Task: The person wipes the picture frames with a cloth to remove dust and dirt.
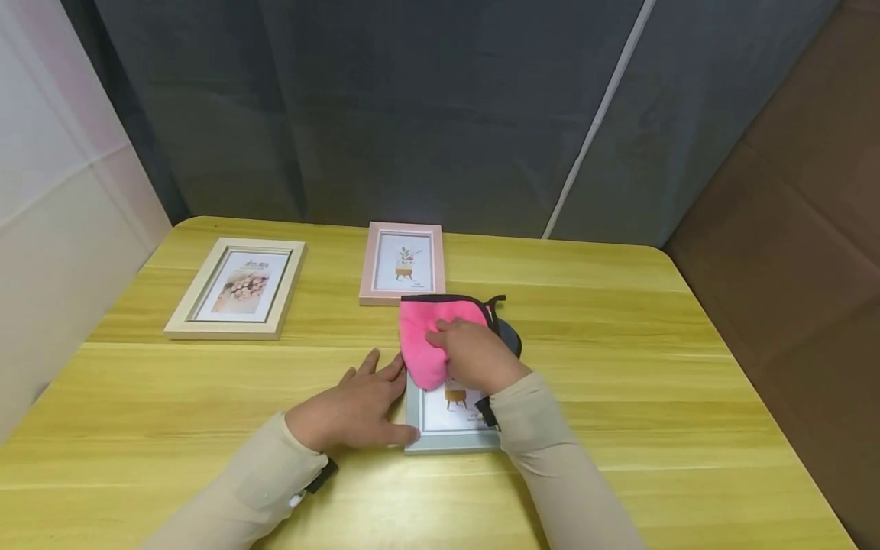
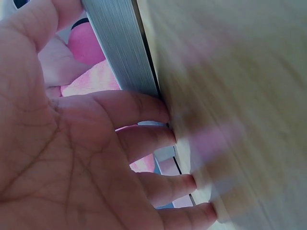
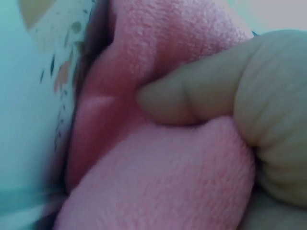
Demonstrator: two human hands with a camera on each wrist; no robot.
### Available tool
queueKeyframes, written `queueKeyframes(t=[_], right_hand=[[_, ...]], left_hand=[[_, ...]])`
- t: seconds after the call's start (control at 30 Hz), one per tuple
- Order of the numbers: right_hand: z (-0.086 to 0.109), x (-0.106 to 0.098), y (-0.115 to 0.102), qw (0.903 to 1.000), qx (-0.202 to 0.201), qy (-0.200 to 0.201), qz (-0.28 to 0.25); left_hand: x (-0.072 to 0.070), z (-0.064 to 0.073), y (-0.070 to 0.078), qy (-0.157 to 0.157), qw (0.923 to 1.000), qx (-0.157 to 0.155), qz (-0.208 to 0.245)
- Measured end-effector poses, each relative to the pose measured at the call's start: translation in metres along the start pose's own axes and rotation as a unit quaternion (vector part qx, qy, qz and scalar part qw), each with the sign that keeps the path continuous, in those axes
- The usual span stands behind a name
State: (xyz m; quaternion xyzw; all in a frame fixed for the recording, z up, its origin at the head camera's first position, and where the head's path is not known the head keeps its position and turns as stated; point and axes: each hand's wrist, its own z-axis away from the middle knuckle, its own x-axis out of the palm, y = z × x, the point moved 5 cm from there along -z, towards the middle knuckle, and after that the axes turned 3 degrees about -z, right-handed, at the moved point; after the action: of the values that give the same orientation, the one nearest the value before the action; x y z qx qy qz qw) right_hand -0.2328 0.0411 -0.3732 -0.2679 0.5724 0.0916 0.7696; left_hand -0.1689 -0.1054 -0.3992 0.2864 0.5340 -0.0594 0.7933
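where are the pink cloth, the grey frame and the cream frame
Pink cloth [image 1: 417, 344], head view: its left part
Grey frame [image 1: 450, 421], head view: its print's lower margin
Cream frame [image 1: 240, 290], head view: its print's middle

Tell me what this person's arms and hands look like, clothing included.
The left sleeve and right sleeve are long and plain beige. A small black piece shows at each wrist, with a white bit beside the left one. The left hand and right hand are ungloved.
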Motion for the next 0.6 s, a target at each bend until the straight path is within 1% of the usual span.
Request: queueKeyframes(t=[0.07, 0.13, 0.23, 0.3, 0.37, 0.47, 0.6], right_hand=[[0.002, -0.004, 0.003, 0.9996, -0.009, -0.004, -0.026], [0.005, -0.010, 0.012, 0.9989, -0.004, -0.001, -0.047], [0.011, -0.019, 0.032, 0.9984, 0.024, 0.019, -0.049], [0.014, -0.023, 0.046, 0.9972, 0.054, 0.032, -0.039], [0.016, -0.023, 0.055, 0.9961, 0.075, 0.038, -0.026], [0.014, -0.018, 0.051, 0.9967, 0.072, 0.036, -0.003], [0.006, -0.007, 0.024, 0.9991, 0.024, 0.026, 0.023]], left_hand=[[0.000, -0.001, 0.001, 0.001, 1.0000, 0.000, -0.001], [-0.001, -0.001, 0.002, 0.001, 1.0000, -0.001, -0.002], [0.000, 0.000, 0.002, 0.000, 1.0000, -0.001, 0.001], [0.000, 0.000, 0.002, -0.001, 1.0000, -0.001, 0.003], [0.000, 0.001, 0.002, -0.001, 1.0000, -0.001, 0.002], [-0.001, 0.001, 0.002, -0.003, 1.0000, -0.002, 0.001], [-0.002, 0.002, 0.002, -0.006, 1.0000, 0.000, 0.002]])
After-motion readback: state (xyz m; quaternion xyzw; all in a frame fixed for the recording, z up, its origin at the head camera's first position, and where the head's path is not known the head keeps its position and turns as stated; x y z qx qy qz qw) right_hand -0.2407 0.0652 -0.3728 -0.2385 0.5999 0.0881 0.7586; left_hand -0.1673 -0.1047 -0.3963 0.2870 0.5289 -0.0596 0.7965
